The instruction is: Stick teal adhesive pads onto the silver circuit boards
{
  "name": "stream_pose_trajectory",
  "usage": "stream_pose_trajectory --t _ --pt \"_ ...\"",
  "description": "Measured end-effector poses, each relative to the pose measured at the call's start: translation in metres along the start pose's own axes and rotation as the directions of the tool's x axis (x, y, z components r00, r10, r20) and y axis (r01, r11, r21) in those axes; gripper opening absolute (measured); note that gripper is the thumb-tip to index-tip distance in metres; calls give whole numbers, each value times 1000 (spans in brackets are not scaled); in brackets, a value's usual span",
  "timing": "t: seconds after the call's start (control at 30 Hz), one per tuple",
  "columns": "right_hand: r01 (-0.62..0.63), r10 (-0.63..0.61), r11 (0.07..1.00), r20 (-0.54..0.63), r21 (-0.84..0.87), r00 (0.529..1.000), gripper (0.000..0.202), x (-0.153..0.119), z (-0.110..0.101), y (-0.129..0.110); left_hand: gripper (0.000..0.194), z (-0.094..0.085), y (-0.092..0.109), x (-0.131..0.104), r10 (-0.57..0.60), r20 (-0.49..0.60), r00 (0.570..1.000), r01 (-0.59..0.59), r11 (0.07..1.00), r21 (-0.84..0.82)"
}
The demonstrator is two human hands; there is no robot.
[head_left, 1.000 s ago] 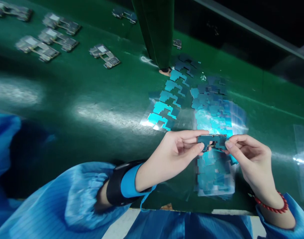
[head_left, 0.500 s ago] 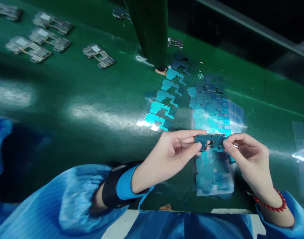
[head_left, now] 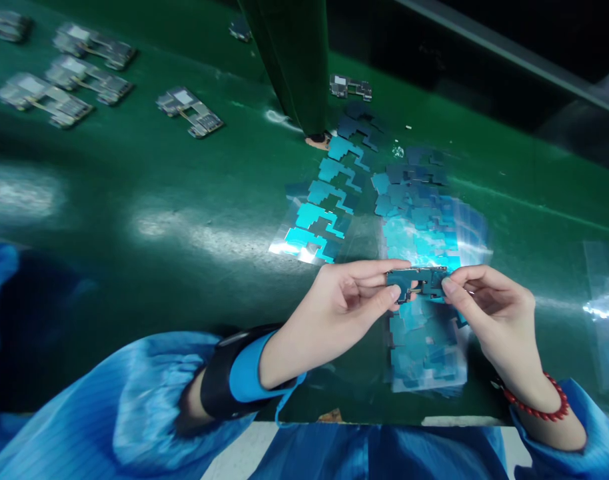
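Note:
A small dark circuit board (head_left: 426,275) is held level between my two hands, above a pile of blue die-cut film sheets (head_left: 419,340). My left hand (head_left: 352,293) pinches its left end, thumb on the near face and fingers behind. At the opposite end, the thumb and forefinger of my right hand (head_left: 492,307) close on the board's right edge. Left of the pile lies a clear sheet bearing a column of blue film pieces (head_left: 312,217), shaped like the board's outline.
Several circuit boards (head_left: 189,110) lie on the green mat (head_left: 184,173) at the upper left, and another board (head_left: 351,87) lies at the back. A dark green post or sleeve (head_left: 297,60) comes down behind the film column. Clear film (head_left: 602,287) lies at the right.
The view has shifted slightly, so most things appear a little further left. Both hands keep the same hold on the circuit board.

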State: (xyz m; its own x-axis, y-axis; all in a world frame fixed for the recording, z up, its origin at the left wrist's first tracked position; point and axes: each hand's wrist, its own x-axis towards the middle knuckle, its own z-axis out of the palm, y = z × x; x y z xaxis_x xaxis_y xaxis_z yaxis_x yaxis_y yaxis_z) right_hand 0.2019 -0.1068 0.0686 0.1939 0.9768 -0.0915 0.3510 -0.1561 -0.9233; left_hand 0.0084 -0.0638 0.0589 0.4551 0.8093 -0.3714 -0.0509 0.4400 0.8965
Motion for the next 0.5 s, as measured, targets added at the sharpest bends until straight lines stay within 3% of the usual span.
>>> stream_pose_trajectory --t 0.5 --pt "10 -10 1000 -9 -2 1000 7 0 1 1 27 3 2 0 -5 -15 1000 4 999 -47"
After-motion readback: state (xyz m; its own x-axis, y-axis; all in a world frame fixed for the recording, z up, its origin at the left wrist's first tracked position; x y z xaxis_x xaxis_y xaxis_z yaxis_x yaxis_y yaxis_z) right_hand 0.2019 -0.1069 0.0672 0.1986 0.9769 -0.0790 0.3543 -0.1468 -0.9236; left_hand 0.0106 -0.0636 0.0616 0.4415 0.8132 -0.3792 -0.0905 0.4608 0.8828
